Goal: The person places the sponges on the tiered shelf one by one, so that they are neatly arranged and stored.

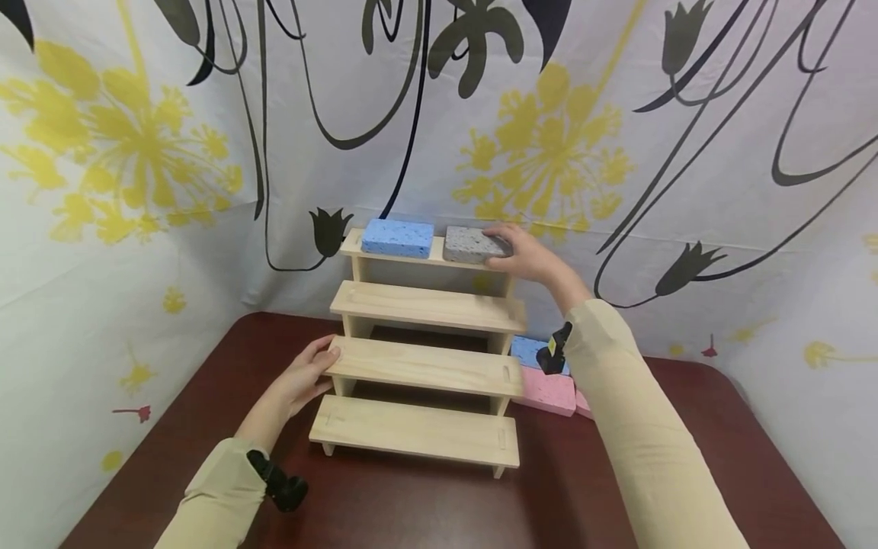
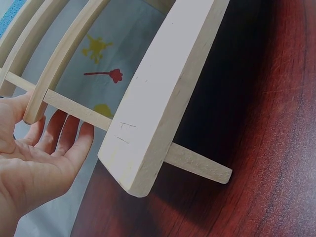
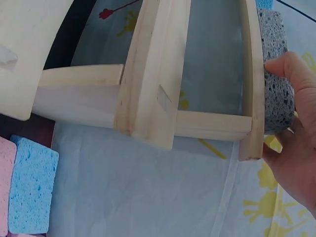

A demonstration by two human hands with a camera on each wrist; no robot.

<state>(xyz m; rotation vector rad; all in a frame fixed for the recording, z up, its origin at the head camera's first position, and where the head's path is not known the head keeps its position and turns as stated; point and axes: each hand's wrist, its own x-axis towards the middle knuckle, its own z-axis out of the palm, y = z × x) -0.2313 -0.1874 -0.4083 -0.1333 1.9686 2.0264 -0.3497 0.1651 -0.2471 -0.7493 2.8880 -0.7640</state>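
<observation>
A light wooden stepped rack with several shelves stands on a dark red table. My right hand grips the right end of a grey sponge, which lies on the top shelf. In the right wrist view, the thumb presses on the grey sponge. Left of it on that shelf sits a blue sponge, a small gap between them. My left hand holds the left end of the second shelf from the bottom; in the left wrist view its fingers curl under the wood.
Right of the rack, partly behind my right sleeve, lie another blue sponge and a pink sponge, with more pink beside it. A patterned cloth hangs close behind the rack. The dark red table extends in front.
</observation>
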